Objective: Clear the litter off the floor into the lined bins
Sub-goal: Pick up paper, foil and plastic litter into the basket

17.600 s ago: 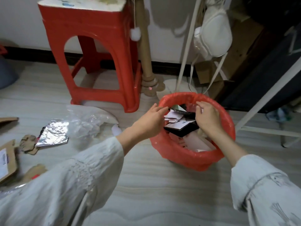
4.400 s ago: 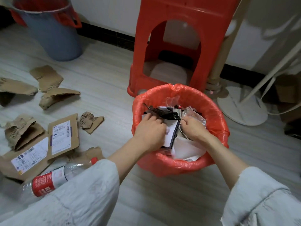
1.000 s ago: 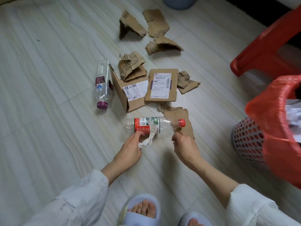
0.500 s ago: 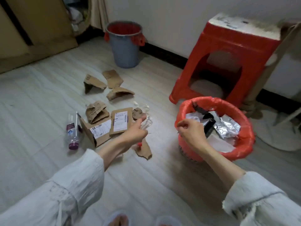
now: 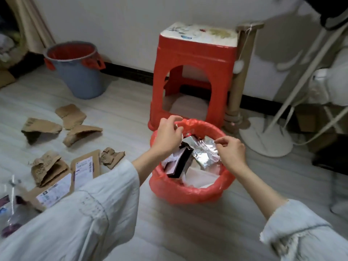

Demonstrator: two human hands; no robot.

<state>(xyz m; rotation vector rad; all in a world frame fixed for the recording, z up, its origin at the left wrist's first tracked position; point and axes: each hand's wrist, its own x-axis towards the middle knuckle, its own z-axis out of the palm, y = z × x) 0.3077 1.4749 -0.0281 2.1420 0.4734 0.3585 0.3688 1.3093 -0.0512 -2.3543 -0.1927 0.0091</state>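
Your left hand (image 5: 166,135) is curled over the near bin (image 5: 190,191), apparently pinching a clear bottle (image 5: 183,135) of which only a red-and-white fragment shows; confirm the grip. Your right hand (image 5: 230,149) has its fingers curled; what it pinches, if anything, cannot be determined. The bin's red liner (image 5: 169,187) already holds foil (image 5: 204,153) and a dark box (image 5: 180,162). Current step: deposit. Release over the opening, then collect the cardboard scraps (image 5: 75,121) lying left on the floor (image 5: 188,232). The blue bin (image 5: 81,76) stands well apart.
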